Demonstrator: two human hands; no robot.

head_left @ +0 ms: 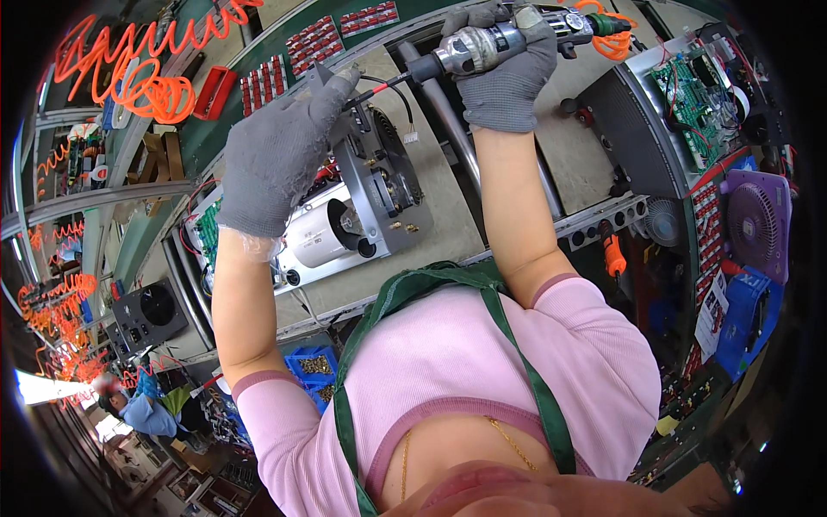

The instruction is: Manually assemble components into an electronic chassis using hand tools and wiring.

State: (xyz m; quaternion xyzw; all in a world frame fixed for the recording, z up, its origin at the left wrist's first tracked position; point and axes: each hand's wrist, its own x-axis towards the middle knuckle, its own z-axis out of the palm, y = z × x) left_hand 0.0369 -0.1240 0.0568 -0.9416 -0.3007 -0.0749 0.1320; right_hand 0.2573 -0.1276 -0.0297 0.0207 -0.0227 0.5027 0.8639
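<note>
My right hand, in a grey glove, is wrapped round a silver-bodied air screwdriver. The tool lies almost level, its red-sleeved bit pointing left toward the top edge of a machine unit. This unit has a metal front plate with brass fittings, and a silver cylinder at its near side. My left hand, also gloved, is at the unit's upper left, fingers bunched by the bit's tip. What those fingers pinch is hidden. A black cable with a white plug hangs beside the plate.
A second unit with a green circuit board stands at the right. Red parts sit in rows along the far side, near a red bin. Orange coiled hoses hang upper left. An orange-handled tool hangs at the bench edge.
</note>
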